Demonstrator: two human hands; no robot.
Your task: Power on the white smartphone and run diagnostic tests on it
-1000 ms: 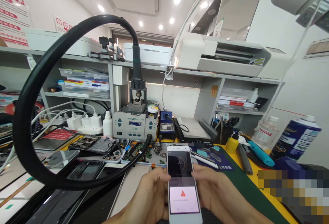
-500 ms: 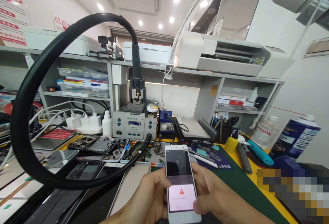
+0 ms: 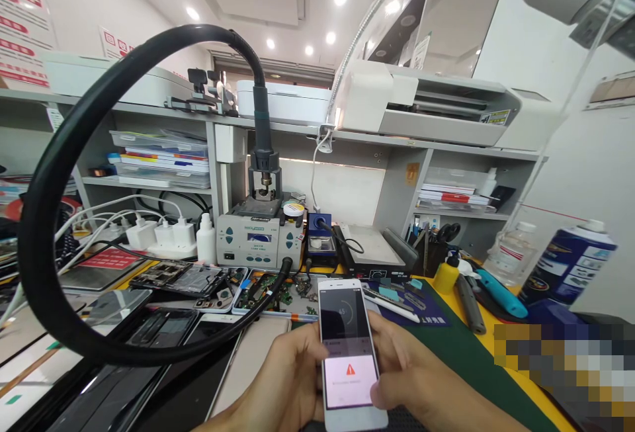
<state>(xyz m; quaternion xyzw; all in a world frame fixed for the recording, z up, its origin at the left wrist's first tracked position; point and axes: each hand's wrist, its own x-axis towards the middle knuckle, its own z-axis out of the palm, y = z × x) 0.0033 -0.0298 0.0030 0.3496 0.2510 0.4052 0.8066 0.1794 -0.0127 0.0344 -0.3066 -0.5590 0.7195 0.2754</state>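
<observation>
A white smartphone [image 3: 348, 379] is held upright and slightly tilted between both hands at the bottom centre. Its lit screen has a dark upper half and a pale pop-up panel with a red warning triangle. My left hand [image 3: 292, 372] grips the phone's left edge, the thumb at the screen's side. Around the right edge closes my right hand [image 3: 404, 369], its thumb resting on the lower right corner of the screen. The fingers behind the phone are mostly hidden.
A hot air rework station [image 3: 260, 240] stands behind, its thick black hose [image 3: 40, 220] looping across the left. Several phones and parts lie at left; a tray [image 3: 305, 286] holds circuit boards. A yellow bottle [image 3: 447, 275] and a blue spray can [image 3: 570, 263] stand at right.
Almost nothing differs. The phone and both hands keep their places, with only a tiny shift of the whole view and of the left thumb.
</observation>
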